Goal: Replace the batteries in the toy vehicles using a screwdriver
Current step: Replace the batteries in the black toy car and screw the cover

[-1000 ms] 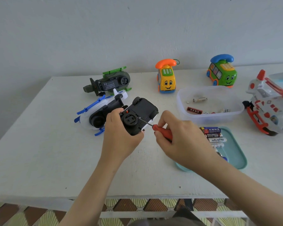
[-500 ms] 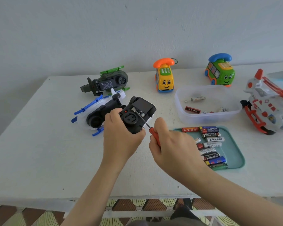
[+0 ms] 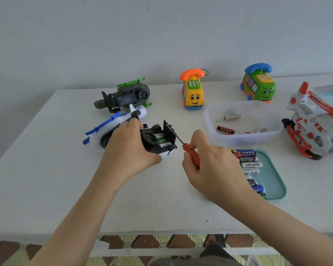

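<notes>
Opening of the battery bay, judged as the step in hand. Grips the upturned toy car (image 3: 158,143) with the curled left hand (image 3: 129,150), low over the middle of the table (image 3: 46,169). Pinches the red screwdriver (image 3: 191,156) in the closed right hand (image 3: 215,169), tip at the raised battery cover (image 3: 169,131). Exposes two cells (image 3: 161,140) in the bay. Next, probably: freeing the cover and prising out the cells (steady car needed), then reaching for the tray (image 3: 275,169) of fresh batteries (image 3: 249,164).
</notes>
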Demonstrator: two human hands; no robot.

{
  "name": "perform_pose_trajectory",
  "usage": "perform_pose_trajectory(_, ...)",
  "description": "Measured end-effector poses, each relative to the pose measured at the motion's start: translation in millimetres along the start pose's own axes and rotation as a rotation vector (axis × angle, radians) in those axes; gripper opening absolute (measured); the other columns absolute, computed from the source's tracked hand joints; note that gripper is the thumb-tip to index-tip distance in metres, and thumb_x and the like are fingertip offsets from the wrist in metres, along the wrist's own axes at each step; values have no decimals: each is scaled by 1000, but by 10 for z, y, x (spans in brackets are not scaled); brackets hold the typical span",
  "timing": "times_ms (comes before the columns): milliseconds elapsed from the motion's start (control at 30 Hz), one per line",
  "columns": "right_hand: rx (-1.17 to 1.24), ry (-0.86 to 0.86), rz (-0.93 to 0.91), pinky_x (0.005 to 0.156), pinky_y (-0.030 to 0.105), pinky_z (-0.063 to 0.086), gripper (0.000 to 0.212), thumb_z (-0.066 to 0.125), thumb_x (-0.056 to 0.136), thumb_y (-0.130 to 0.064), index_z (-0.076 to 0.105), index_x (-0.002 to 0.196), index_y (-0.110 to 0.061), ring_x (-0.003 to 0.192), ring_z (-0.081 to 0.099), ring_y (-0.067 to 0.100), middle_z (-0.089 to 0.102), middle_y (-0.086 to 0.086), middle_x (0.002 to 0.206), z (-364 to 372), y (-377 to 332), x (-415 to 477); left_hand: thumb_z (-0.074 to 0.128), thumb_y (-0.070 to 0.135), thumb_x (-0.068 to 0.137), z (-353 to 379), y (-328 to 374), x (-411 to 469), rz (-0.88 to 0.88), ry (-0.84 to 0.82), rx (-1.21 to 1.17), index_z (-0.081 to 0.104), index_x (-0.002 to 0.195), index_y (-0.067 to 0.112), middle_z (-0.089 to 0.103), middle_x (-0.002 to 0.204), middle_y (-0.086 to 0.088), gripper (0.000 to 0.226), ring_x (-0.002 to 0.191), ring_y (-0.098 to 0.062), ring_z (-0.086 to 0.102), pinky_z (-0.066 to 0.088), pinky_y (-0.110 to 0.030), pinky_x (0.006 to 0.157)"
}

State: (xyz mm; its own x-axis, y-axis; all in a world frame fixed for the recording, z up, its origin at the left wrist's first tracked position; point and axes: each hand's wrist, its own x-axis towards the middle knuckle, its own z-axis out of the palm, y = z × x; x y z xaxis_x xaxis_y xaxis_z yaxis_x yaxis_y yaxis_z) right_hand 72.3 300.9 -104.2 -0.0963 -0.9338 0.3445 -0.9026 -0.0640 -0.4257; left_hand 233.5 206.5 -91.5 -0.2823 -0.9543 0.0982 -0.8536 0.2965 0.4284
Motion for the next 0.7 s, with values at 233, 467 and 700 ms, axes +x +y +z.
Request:
perform_pose_trajectory(233, 74, -61, 77, 40, 23, 21, 15, 53, 92, -21, 42, 85, -15, 38, 34, 11, 38, -8, 47, -2, 148, 64, 83, 35, 57, -187, 61, -5, 17, -82, 110, 49, 107, 20, 47, 95, 6, 62, 88, -14, 47, 35, -27, 63)
perform_pose_trajectory(467, 101, -114, 141, 44, 29, 34, 14, 52, 91, -23, 41, 86, -16, 47, 47, 17, 54, 0, 57, 62, 269, 59, 83, 37, 58, -231, 72, 3, 21, -131, 167, 48, 114, 22, 49, 101, 5, 68, 90, -13, 47, 36, -26, 66)
perform_pose_trajectory(700, 87, -173, 221, 47, 28, 40, 14, 52, 93, -29, 44, 89, -17, 54, 54, 16, 59, 0, 65, 49, 376, 51, 78, 43, 64, -224, -45, 3, -6, -239, 309, 43, 114, 21, 50, 106, 1, 64, 95, -17, 50, 38, -26, 62)
